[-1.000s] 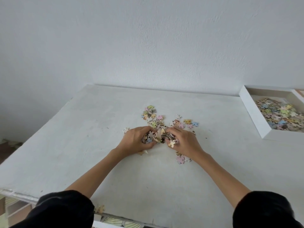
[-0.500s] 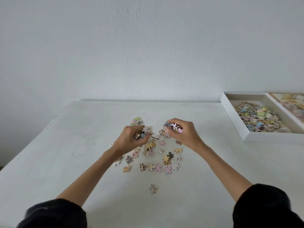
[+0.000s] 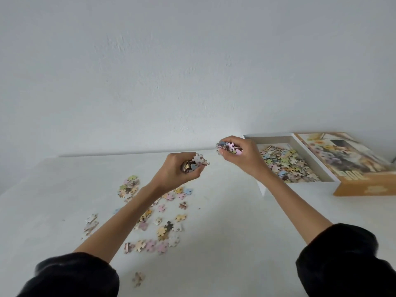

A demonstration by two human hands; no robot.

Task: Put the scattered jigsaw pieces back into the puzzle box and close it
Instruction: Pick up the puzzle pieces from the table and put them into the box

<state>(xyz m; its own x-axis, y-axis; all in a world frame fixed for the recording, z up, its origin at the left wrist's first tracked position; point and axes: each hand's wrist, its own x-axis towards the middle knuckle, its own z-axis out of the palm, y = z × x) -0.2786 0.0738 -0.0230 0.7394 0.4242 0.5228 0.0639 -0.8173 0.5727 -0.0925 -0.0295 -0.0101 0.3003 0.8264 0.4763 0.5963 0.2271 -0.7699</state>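
Several pastel jigsaw pieces [image 3: 159, 219] lie scattered on the white table [image 3: 225, 243]. My left hand [image 3: 177, 172] is raised above them, closed around a handful of pieces [image 3: 194, 165]. My right hand [image 3: 240, 156] is higher and further right, gripping another handful of pieces [image 3: 228, 146] just left of the white puzzle box [image 3: 312, 162]. The box stands open at the table's far right, with many pieces [image 3: 285, 165] inside. Its picture lid [image 3: 351, 161] lies beside it on the right, face up.
A white wall [image 3: 192, 71] runs along the table's far edge. One stray piece [image 3: 138, 279] lies near the front, between my black sleeves. A small clump of pieces [image 3: 128, 186] sits left of the main scatter.
Both hands have lifted off the table with handfuls of pieces and moved right toward the box. The view has tilted up and right, bringing the lid into sight.
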